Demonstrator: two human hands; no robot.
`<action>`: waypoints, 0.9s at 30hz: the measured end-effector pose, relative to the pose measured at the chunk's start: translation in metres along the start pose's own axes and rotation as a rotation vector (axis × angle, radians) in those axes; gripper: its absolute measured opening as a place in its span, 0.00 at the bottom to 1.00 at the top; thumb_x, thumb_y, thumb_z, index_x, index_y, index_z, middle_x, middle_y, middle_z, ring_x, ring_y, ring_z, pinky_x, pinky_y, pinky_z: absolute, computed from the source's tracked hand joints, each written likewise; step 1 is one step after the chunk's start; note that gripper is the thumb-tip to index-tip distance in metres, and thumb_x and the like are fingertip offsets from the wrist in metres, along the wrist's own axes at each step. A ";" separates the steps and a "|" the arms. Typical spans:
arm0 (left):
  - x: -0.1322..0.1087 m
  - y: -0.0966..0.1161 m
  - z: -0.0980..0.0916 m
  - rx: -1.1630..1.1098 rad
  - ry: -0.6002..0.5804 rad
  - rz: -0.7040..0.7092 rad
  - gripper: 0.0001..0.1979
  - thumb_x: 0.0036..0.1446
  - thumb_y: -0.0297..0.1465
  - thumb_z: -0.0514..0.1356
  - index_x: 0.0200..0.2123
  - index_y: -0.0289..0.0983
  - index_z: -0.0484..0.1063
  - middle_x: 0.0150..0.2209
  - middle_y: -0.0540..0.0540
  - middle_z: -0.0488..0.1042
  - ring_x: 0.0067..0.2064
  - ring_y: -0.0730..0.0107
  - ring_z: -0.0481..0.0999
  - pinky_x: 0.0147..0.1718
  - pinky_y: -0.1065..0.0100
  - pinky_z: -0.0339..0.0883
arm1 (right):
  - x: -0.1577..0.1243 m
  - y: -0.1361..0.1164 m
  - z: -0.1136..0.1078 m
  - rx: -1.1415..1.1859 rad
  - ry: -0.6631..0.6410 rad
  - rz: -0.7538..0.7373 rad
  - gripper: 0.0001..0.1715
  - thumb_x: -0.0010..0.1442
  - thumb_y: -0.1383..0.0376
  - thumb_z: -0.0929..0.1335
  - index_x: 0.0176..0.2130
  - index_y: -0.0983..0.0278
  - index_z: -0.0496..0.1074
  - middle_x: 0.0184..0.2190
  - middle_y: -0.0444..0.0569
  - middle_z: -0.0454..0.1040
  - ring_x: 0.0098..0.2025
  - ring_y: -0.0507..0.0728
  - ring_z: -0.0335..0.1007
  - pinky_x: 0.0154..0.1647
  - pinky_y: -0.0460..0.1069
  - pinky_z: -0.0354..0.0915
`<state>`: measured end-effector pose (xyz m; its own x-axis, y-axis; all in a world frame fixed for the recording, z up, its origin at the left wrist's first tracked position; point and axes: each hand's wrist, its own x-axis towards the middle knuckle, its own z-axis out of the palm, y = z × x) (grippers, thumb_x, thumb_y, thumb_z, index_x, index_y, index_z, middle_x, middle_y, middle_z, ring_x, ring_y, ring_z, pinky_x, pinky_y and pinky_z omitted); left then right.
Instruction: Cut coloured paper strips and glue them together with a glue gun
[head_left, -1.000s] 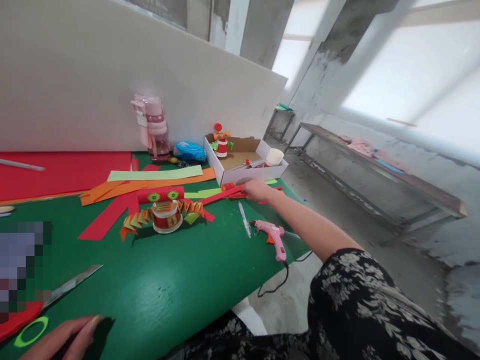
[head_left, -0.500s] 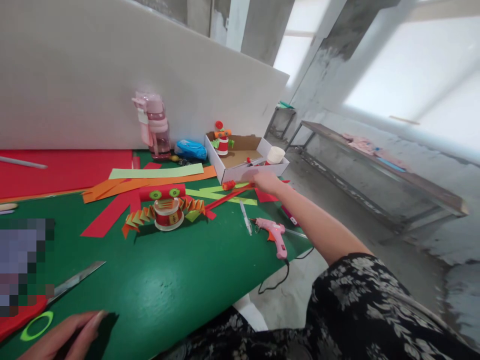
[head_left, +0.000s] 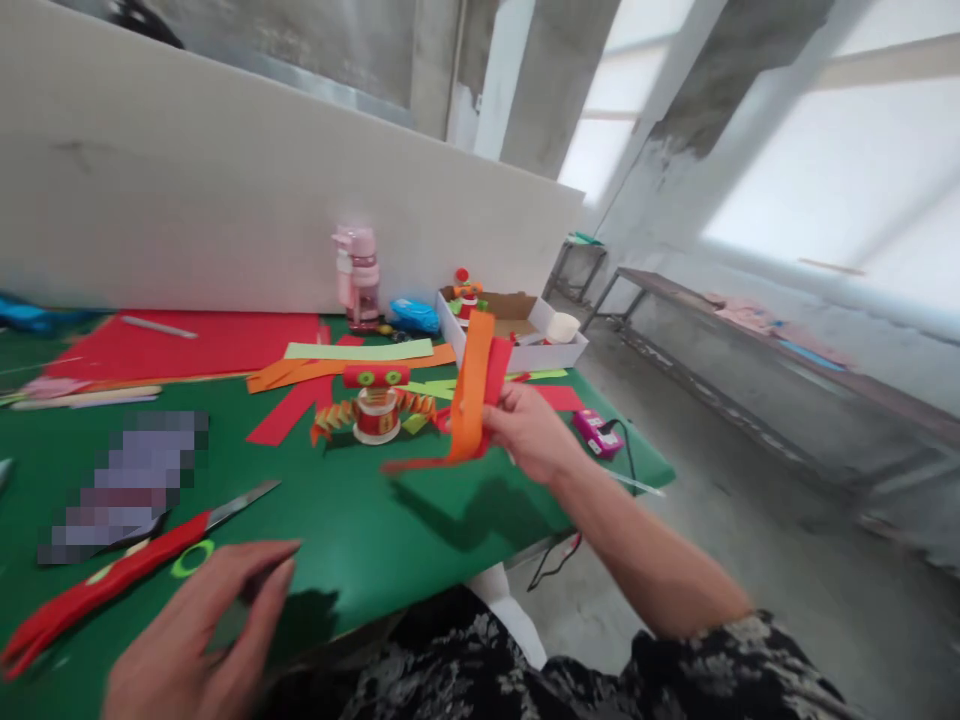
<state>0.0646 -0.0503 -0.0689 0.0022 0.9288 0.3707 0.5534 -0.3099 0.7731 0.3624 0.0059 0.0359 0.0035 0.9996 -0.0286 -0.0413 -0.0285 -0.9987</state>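
My right hand (head_left: 529, 430) is closed around folded paper strips, raised over the table. They are an orange strip (head_left: 472, 390) and a red strip (head_left: 497, 372); a long end trails left. To their left, a small paper figure (head_left: 376, 418) has a red-and-white cup body, a red roll with green eyes and pleated orange arms. My left hand (head_left: 206, 625), thumb and fingertips slightly apart, hovers above the near edge, holding nothing. Beside it lie red-handled scissors (head_left: 142, 555) and a bright green ring (head_left: 193, 559). My right hand and the strips hide the glue gun.
A white box (head_left: 540, 356) holds another small figure (head_left: 468, 300) and a white cup. Near it stand a pink bottle (head_left: 364, 285) and a blue packet (head_left: 415, 316). Red sheets (head_left: 217, 345) lie at the back left, and a magenta box (head_left: 598, 433) sits near the right edge.
My right hand has come back from beside the white box, bringing up orange and red strips. My left hand has moved up and right in view. The camera view has shifted left.
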 end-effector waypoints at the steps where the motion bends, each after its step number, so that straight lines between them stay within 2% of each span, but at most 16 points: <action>1: 0.000 0.015 -0.002 0.007 0.020 0.045 0.10 0.57 0.46 0.57 0.39 0.53 0.75 0.39 0.54 0.79 0.40 0.59 0.78 0.43 0.63 0.71 | -0.007 0.013 0.022 0.110 -0.007 0.066 0.20 0.43 0.55 0.77 0.35 0.63 0.79 0.28 0.45 0.80 0.28 0.55 0.76 0.31 0.50 0.72; 3: 0.001 0.037 -0.004 -0.004 0.000 0.080 0.13 0.59 0.44 0.56 0.43 0.50 0.74 0.45 0.50 0.79 0.45 0.59 0.77 0.44 0.64 0.71 | -0.014 0.037 0.058 0.282 0.007 0.162 0.22 0.39 0.55 0.79 0.34 0.63 0.78 0.27 0.45 0.80 0.27 0.54 0.75 0.29 0.48 0.72; 4: 0.001 0.044 -0.005 -0.016 -0.032 0.081 0.14 0.58 0.44 0.56 0.43 0.48 0.74 0.45 0.49 0.79 0.44 0.59 0.78 0.42 0.65 0.72 | -0.015 0.048 0.073 0.341 0.012 0.198 0.22 0.39 0.55 0.79 0.33 0.63 0.78 0.27 0.45 0.80 0.26 0.53 0.75 0.28 0.47 0.71; 6: 0.000 0.050 -0.004 -0.068 -0.139 -0.012 0.16 0.57 0.47 0.56 0.42 0.46 0.74 0.41 0.47 0.80 0.40 0.60 0.78 0.35 0.66 0.72 | -0.013 0.064 0.095 0.408 0.017 0.223 0.20 0.39 0.56 0.79 0.32 0.63 0.77 0.25 0.44 0.79 0.25 0.53 0.74 0.26 0.46 0.69; 8: -0.003 0.048 0.000 -0.159 -0.251 -0.172 0.17 0.55 0.49 0.58 0.40 0.44 0.72 0.35 0.48 0.80 0.35 0.61 0.78 0.31 0.67 0.72 | -0.010 0.076 0.109 0.422 0.036 0.185 0.17 0.40 0.58 0.78 0.31 0.62 0.76 0.24 0.43 0.78 0.25 0.53 0.73 0.28 0.47 0.69; 11: -0.005 0.040 0.009 -0.308 -0.331 -0.382 0.20 0.48 0.51 0.62 0.37 0.43 0.68 0.27 0.51 0.77 0.29 0.65 0.76 0.29 0.68 0.69 | -0.009 0.091 0.119 0.407 0.087 0.124 0.12 0.42 0.61 0.76 0.30 0.62 0.76 0.24 0.41 0.78 0.27 0.53 0.73 0.32 0.48 0.70; 14: 0.000 0.034 0.012 -0.464 -0.340 -0.564 0.23 0.42 0.54 0.64 0.30 0.41 0.65 0.18 0.56 0.68 0.21 0.73 0.65 0.21 0.72 0.58 | -0.010 0.103 0.118 0.374 0.128 0.125 0.10 0.43 0.62 0.75 0.29 0.62 0.76 0.24 0.41 0.77 0.26 0.53 0.71 0.32 0.48 0.69; 17: 0.011 0.029 0.007 -0.597 -0.376 -0.677 0.25 0.39 0.53 0.66 0.27 0.40 0.64 0.17 0.57 0.68 0.18 0.77 0.62 0.19 0.73 0.55 | -0.009 0.112 0.112 0.345 0.175 0.119 0.09 0.43 0.62 0.74 0.28 0.62 0.74 0.24 0.41 0.76 0.26 0.53 0.70 0.32 0.49 0.68; 20: 0.020 0.026 0.006 -0.598 -0.404 -0.659 0.23 0.43 0.52 0.65 0.28 0.40 0.63 0.21 0.53 0.73 0.19 0.74 0.66 0.19 0.72 0.59 | -0.006 0.115 0.105 0.295 0.209 0.112 0.09 0.44 0.61 0.73 0.27 0.61 0.71 0.23 0.40 0.74 0.25 0.53 0.68 0.29 0.49 0.66; 23: 0.024 0.027 0.014 -0.476 -0.352 -0.528 0.19 0.47 0.50 0.62 0.31 0.41 0.65 0.26 0.51 0.75 0.25 0.70 0.72 0.24 0.69 0.65 | -0.006 0.115 0.102 0.104 0.251 0.042 0.08 0.46 0.60 0.70 0.27 0.61 0.70 0.21 0.39 0.71 0.23 0.53 0.64 0.26 0.48 0.63; 27: 0.025 0.034 0.032 -0.379 -0.327 -0.433 0.18 0.41 0.40 0.67 0.34 0.42 0.67 0.27 0.55 0.73 0.28 0.71 0.71 0.29 0.68 0.66 | -0.007 0.113 0.105 -0.120 0.248 -0.053 0.05 0.48 0.62 0.68 0.27 0.61 0.70 0.22 0.40 0.71 0.24 0.52 0.62 0.27 0.47 0.61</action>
<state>0.1102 -0.0312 -0.0505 0.1308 0.9809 -0.1437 0.2297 0.1111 0.9669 0.2524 -0.0042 -0.0721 0.2475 0.9684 0.0298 0.0839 0.0092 -0.9964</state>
